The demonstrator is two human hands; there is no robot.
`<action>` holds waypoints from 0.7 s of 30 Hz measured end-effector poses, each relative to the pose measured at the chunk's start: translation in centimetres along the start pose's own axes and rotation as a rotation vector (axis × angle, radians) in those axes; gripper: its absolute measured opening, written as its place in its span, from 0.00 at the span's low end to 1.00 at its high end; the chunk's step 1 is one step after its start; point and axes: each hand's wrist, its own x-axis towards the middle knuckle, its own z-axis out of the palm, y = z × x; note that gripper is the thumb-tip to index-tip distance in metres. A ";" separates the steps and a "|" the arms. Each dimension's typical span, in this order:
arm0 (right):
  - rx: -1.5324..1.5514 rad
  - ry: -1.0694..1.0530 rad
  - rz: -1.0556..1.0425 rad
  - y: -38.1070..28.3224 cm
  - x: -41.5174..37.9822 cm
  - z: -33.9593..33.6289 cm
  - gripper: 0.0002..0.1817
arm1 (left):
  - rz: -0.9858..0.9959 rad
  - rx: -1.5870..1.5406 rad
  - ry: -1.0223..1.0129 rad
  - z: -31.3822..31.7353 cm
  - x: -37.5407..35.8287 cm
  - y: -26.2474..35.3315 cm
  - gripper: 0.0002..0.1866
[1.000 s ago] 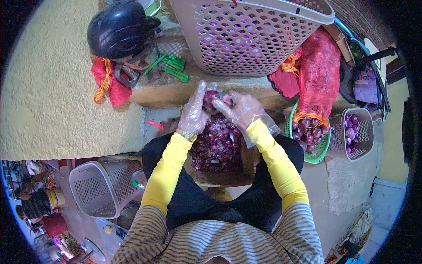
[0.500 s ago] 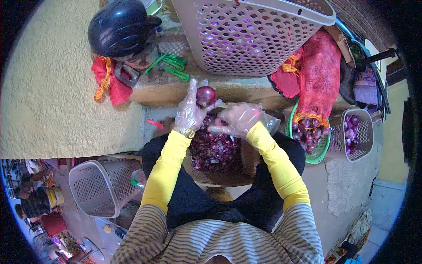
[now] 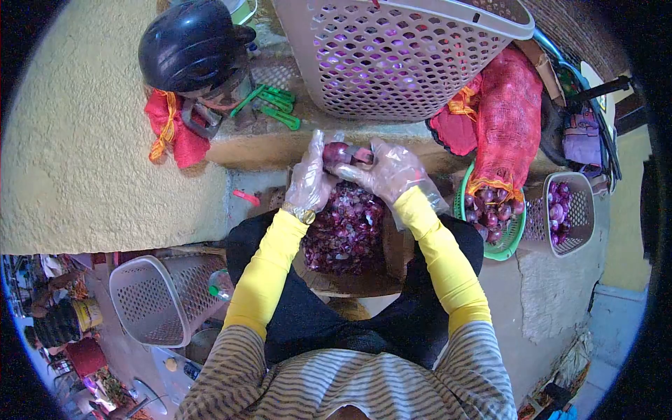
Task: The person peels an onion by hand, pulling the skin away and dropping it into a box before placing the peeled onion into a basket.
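My left hand (image 3: 308, 180), in a clear plastic glove with a watch at its wrist, is closed around a red onion (image 3: 336, 155). My right hand (image 3: 397, 171), gloved the same way, is closed at the onion's right side. Between its fingers and the onion is a small reddish-grey piece; I cannot tell whether this is a blade or onion skin. Below both hands, between my knees, a cardboard box (image 3: 397, 260) holds a heap of purple onion skins (image 3: 343, 234).
A large perforated basket (image 3: 413, 84) stands on the ledge, near green cutters (image 3: 280, 108) and a dark helmet (image 3: 189, 49). On the right, a red mesh sack (image 3: 511, 112) spills onions into a green basket (image 3: 516, 241), beside a smaller onion basket (image 3: 590, 220). Another basket (image 3: 143, 308) lies left.
My right hand has moved up to the onion, which was held apart from it before. The left hand has turned the onion slightly, and more of the skin heap shows.
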 end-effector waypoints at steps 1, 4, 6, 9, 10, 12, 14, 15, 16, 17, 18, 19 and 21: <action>0.000 0.000 0.001 0.0 0.0 0.2 0.47 | -0.102 -0.140 -0.010 1.3 -0.9 1.6 0.27; 0.017 0.104 0.003 -0.2 0.1 0.3 0.44 | -0.101 -0.161 -0.021 0.3 -0.1 -0.4 0.26; -0.004 -0.054 0.065 -0.5 0.3 -0.4 0.47 | 0.003 -0.040 -0.022 0.7 -0.3 0.1 0.26; -0.014 -0.007 0.032 -0.2 0.1 0.2 0.45 | -0.145 -0.176 -0.011 3.0 -2.0 2.9 0.32; -0.014 -0.006 0.032 -0.1 0.0 0.4 0.45 | -0.124 -0.188 -0.034 2.9 -2.0 2.8 0.31; 0.017 0.019 -0.007 0.1 -0.2 0.7 0.42 | -0.103 -0.199 -0.056 2.5 -1.8 2.5 0.30; 0.007 0.003 0.003 0.1 -0.1 1.0 0.41 | -0.166 -0.234 -0.095 2.1 -1.4 2.2 0.29; -0.003 -0.015 0.014 0.1 0.0 1.1 0.40 | -0.165 -0.234 -0.094 1.8 -1.2 2.0 0.29; -0.003 -0.015 0.013 0.1 0.0 1.1 0.40 | -0.159 -0.232 -0.113 1.6 -1.1 1.8 0.29; 0.007 -0.025 0.019 0.1 0.1 1.1 0.40 | -0.154 -0.229 -0.130 1.7 -1.1 2.0 0.30; 0.018 -0.034 0.024 0.0 0.1 1.0 0.40 | -0.154 -0.230 -0.130 1.9 -1.3 2.2 0.30; 0.018 -0.035 0.023 0.0 0.1 0.9 0.40 | -0.156 -0.220 -0.119 2.0 -1.5 2.4 0.30; 0.003 -0.035 -0.030 -0.2 -0.1 0.7 0.35 | -0.157 -0.211 -0.107 2.1 -1.6 2.8 0.31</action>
